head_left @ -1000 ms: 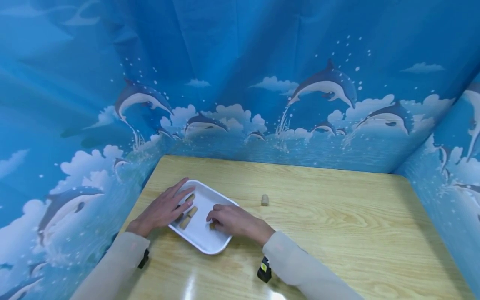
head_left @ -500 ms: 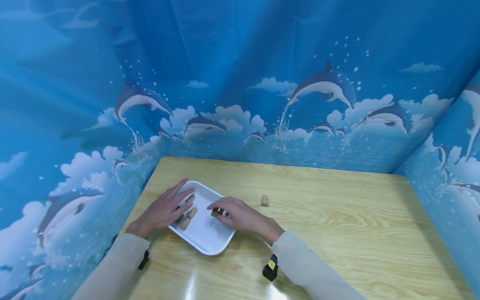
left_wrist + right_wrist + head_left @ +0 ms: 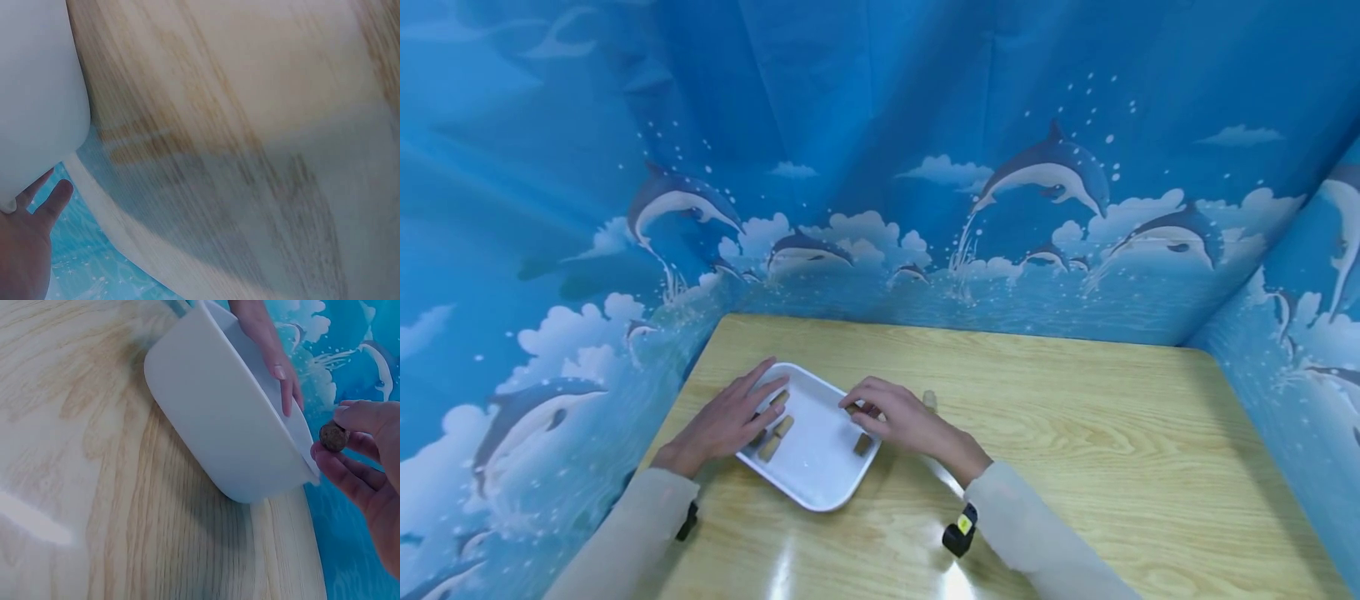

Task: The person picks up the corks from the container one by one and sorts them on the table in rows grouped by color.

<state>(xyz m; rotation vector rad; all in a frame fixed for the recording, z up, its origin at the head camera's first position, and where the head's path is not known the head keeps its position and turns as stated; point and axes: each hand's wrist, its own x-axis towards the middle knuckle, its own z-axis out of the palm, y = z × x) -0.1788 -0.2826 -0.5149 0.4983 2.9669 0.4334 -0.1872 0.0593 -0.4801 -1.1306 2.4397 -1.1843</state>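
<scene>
My right hand (image 3: 898,418) pinches a cork (image 3: 334,436) between thumb and fingers, level with the right rim of a white plastic tray (image 3: 808,483). In the right wrist view the cork's round brown end faces the camera. Another cork (image 3: 862,444) lies inside the tray by its right wall, just below that hand. My left hand (image 3: 727,415) spreads its fingers over the tray's left end, overlapping the rim. Several more corks (image 3: 770,447) lie beneath and beside those fingers, some partly hidden by them.
A single pale cork (image 3: 929,398) stands on the wooden table (image 3: 1075,433) behind my right hand, partly covered by it. A blue dolphin-print curtain (image 3: 880,167) hangs around the table's back and sides. Small black wrist cameras (image 3: 958,537) sit at both cuffs.
My right hand has risen from the tray floor and moved right and back to the rim, carrying a cork. A cork by the right wall has come into sight. My left hand has stayed put.
</scene>
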